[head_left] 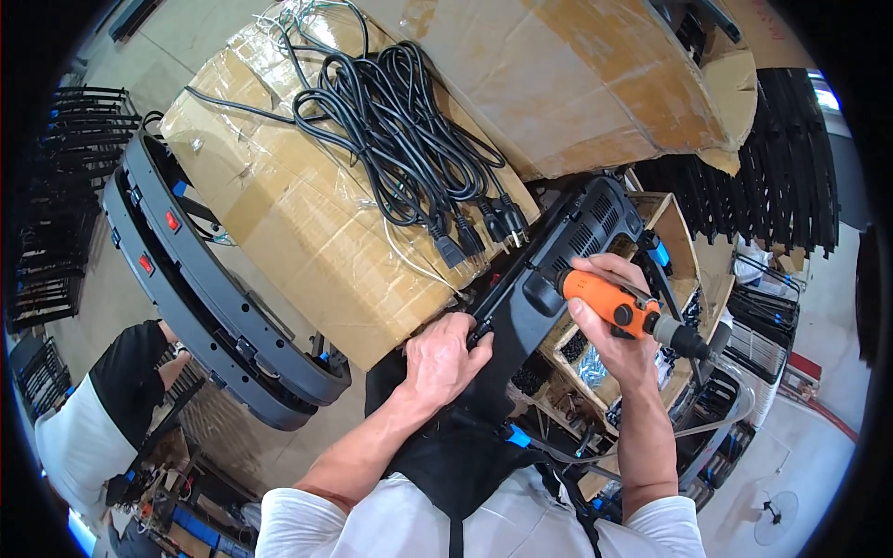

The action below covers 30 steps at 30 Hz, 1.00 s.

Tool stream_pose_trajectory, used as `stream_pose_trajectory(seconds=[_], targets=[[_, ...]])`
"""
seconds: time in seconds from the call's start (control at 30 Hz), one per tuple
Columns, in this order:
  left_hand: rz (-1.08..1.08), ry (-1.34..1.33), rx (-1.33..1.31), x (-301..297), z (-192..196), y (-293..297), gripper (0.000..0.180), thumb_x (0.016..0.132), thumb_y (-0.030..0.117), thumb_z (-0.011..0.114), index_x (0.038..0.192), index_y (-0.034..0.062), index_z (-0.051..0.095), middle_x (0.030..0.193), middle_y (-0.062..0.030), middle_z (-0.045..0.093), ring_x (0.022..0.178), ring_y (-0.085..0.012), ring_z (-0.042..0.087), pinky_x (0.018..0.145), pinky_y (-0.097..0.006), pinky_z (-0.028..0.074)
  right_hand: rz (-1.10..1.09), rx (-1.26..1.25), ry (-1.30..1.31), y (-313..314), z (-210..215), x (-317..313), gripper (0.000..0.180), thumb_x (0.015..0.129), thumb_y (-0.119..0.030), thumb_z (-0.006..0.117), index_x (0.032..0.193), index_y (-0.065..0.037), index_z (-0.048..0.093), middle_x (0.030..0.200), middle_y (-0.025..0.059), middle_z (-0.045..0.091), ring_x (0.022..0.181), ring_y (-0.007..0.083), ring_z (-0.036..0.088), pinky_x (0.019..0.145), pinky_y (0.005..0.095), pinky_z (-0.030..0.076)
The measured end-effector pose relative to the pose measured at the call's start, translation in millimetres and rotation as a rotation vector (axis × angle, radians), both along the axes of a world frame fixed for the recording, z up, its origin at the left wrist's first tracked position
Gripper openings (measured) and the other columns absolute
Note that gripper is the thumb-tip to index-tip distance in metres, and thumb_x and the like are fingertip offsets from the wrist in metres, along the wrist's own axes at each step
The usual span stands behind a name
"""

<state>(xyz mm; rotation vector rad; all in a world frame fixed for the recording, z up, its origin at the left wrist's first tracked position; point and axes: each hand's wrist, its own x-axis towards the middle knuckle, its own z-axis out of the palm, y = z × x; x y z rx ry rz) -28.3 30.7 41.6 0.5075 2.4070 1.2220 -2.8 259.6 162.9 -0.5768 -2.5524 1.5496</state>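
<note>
My right hand point(619, 321) grips an orange power screwdriver point(605, 299). The tool lies across the palm, its grey and black end pointing right, away from the work. Below its other end sits a long black plastic housing point(535, 288) with vent slots, set at a slant in front of me. My left hand point(440, 361) holds the near left edge of this housing with curled fingers; the fingertips are partly hidden. Just beyond that hand, a bundle of black power cords point(391, 139) with plugs lies on a taped cardboard sheet point(279, 214).
Two curved dark grey housings point(205, 279) with red switches stand at left. A wooden bin point(670, 228) and compartments of screws point(581, 363) are at right, near a clear hose point(744, 395). Another person point(102, 409) works at lower left. Black parts hang on racks point(744, 167).
</note>
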Motion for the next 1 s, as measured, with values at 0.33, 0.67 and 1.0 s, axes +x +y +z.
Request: stream_pose_trajectory(seconds=[0.33,0.67,1.0], targets=[[0.016,0.061,0.095,3,-6,-2,0.029,0.079,0.021,0.086,0.089,0.0048,0.064,0.078,-0.0146,0.069,0.072,-0.0355,0.07,0.063,-0.046,0.057,0.013,0.008,0.001,-3,5,4,0.05,0.09,-0.005,0.08,0.135,0.0,0.059,0.132,0.0148,0.069,0.121,0.0237,0.067,0.107,0.0386,0.053],[-0.022,0.043,0.122,0,-18,-8,0.028,0.082,0.02,0.084,0.09,0.0039,0.063,0.08,-0.0155,0.068,0.075,-0.0371,0.07,0.068,-0.048,0.057,0.043,0.079,-0.061,-10,2,-5,0.05,0.089,-0.004,0.08,0.135,-0.001,0.06,0.131,0.014,0.07,0.12,0.0237,0.069,0.106,0.0378,0.054],[-0.039,-0.027,0.094,-1,-21,-10,0.028,0.085,0.022,0.084,0.093,0.0034,0.064,0.083,-0.0171,0.069,0.079,-0.0388,0.07,0.072,-0.049,0.057,0.058,0.056,-0.106,-23,1,-19,0.039,0.087,-0.004,0.082,0.123,-0.003,0.067,0.13,0.0137,0.073,0.115,0.0219,0.072,0.103,0.0353,0.056]])
